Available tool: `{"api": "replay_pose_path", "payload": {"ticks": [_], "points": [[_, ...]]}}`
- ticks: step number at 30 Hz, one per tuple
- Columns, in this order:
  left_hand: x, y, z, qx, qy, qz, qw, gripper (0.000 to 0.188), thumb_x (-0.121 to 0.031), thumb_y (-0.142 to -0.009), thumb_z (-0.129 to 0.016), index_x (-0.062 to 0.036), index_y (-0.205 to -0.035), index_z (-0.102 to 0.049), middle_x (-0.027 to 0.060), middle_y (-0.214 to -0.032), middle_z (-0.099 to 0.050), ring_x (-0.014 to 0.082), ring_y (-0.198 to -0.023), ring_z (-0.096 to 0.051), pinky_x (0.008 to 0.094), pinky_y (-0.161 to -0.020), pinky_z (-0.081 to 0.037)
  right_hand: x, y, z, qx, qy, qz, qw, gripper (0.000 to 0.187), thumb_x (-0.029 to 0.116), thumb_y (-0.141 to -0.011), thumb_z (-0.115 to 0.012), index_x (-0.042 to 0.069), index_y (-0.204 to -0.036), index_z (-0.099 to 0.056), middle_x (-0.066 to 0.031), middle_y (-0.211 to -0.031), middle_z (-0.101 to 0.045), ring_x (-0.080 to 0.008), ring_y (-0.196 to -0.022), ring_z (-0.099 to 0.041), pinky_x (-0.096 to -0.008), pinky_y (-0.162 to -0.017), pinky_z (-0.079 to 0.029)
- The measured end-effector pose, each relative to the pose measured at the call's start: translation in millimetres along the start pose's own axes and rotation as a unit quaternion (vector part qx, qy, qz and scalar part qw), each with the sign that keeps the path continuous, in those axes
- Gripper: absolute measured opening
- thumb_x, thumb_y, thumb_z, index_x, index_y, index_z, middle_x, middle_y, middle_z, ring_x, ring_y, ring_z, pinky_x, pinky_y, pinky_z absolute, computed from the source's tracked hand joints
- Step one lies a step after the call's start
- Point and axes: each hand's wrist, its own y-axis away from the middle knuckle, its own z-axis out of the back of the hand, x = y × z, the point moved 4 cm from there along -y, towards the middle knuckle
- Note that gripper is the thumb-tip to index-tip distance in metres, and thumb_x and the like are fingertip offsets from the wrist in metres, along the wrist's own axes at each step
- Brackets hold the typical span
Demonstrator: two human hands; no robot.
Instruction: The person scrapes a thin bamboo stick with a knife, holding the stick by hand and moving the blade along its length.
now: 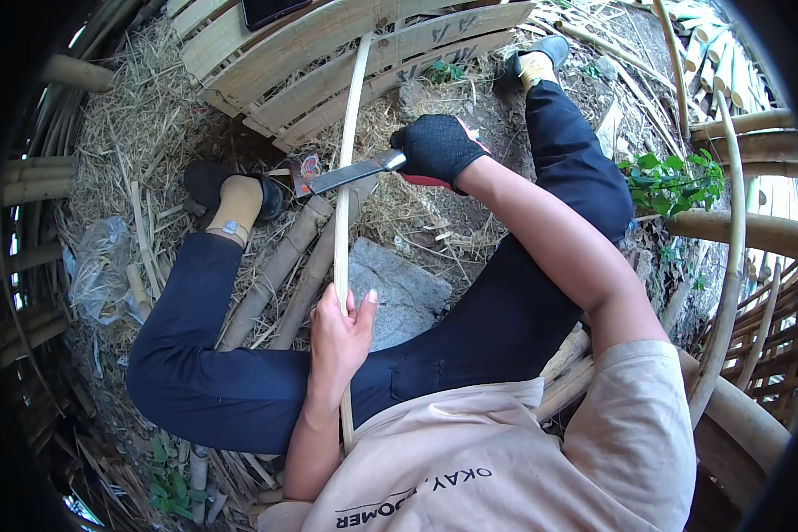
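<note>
A long pale bamboo strip point(353, 124) runs upright through the middle of the head view, from the wooden crate down to my lap. My bare left hand point(337, 330) is closed round its lower part, with the thumb raised. My right hand point(439, 149) wears a black glove with red edging and grips a knife, its handle mostly hidden in the palm. The broad metal knife blade point(350, 174) points left and lies across the strip, above my left hand. Near the blade's tip is a small red and grey patch that I cannot make out.
A slatted wooden crate point(319, 66) stands ahead, with a dark phone point(270, 9) on it. Between my legs lie a flat grey stone point(395, 288) and bamboo poles point(279, 266). Crumpled clear plastic point(105, 270) is at left, a leafy plant point(678, 182) at right. Straw covers the ground.
</note>
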Motion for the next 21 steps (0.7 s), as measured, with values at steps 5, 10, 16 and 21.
{"api": "replay_pose_path", "payload": {"ticks": [5,10,16,21], "points": [[8,2,-4,0.011,0.047,0.042,0.998,0.033,-0.018,-0.092,-0.076,0.0017,-0.085,-0.051,0.0094,-0.063,-0.052,0.0133,-0.052,-0.05,0.0326,-0.049,-0.041,-42,-3,14,-0.048,-0.043,-0.08,0.995,0.027,0.041,-0.085,-0.068,0.017,-0.095,-0.077,-0.0176,-0.09,-0.074,-0.0381,-0.086,-0.072,-0.0481,-0.081,-0.057],[7,2,0,0.0,0.015,0.028,0.999,0.035,-0.021,-0.094,-0.075,-0.002,-0.082,-0.049,0.0061,-0.061,-0.049,0.0121,-0.052,-0.047,0.0324,-0.049,-0.039,-69,-7,17,-0.044,-0.032,-0.143,0.988,0.036,0.046,-0.086,-0.066,0.016,-0.103,-0.078,-0.0175,-0.099,-0.075,-0.0372,-0.093,-0.073,-0.047,-0.086,-0.057],[11,2,0,-0.005,0.026,0.022,0.999,0.036,-0.023,-0.097,-0.073,-0.0074,-0.08,-0.046,-0.0023,-0.06,-0.043,0.0049,-0.054,-0.04,0.0274,-0.046,-0.032,-21,7,16,-0.028,-0.078,-0.035,0.996,0.038,0.05,-0.089,-0.068,0.015,-0.101,-0.076,-0.0209,-0.09,-0.073,-0.0414,-0.086,-0.07,-0.0484,-0.081,-0.056],[3,-1,0,0.004,0.042,0.046,0.998,0.036,-0.022,-0.092,-0.077,-0.0003,-0.08,-0.05,0.0106,-0.064,-0.055,0.0152,-0.053,-0.053,0.0346,-0.05,-0.044,11,12,9,0.016,-0.064,0.039,0.997,0.023,0.036,-0.083,-0.07,0.014,-0.091,-0.075,-0.017,-0.083,-0.072,-0.0385,-0.08,-0.071,-0.0478,-0.076,-0.057]]}}
